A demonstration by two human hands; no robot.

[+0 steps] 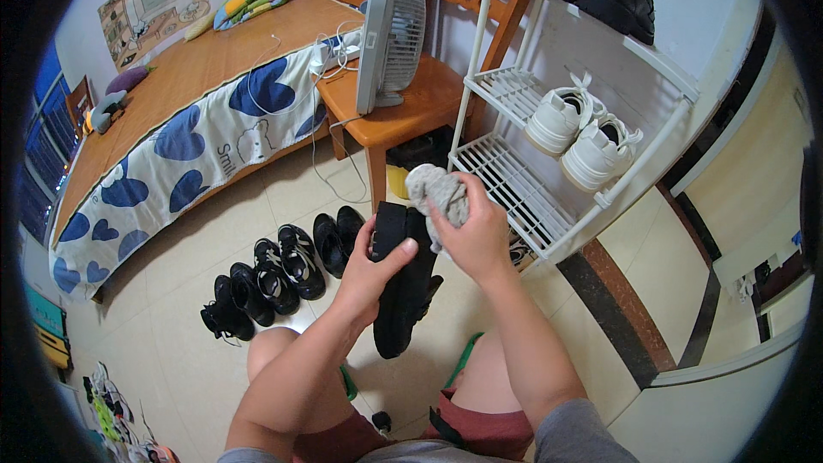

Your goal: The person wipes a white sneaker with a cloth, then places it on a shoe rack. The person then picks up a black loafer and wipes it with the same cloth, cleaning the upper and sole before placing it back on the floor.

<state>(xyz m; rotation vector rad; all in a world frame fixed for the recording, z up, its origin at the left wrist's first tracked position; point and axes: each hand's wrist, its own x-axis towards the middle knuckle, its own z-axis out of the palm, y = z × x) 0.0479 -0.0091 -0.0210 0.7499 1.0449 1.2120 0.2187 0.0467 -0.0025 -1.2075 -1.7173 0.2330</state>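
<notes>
In my left hand (373,270) is a pair of black shoes (402,296), held together in front of my knees, with a strap or buckle at the right side. My right hand (476,231) grips a crumpled grey cloth (443,196) against the upper right end of the shoes. On the tiled floor to the left stands a row of black shoes (299,263), some with white stripes and one pair with laces.
A white shoe rack (527,196) at the right holds white sneakers (559,119) and black shoes (617,3). A wooden chair (411,119) bears a grey fan (389,38), its cable hanging down. A bed (193,77) stands left; more shoes (109,399) lie lower left.
</notes>
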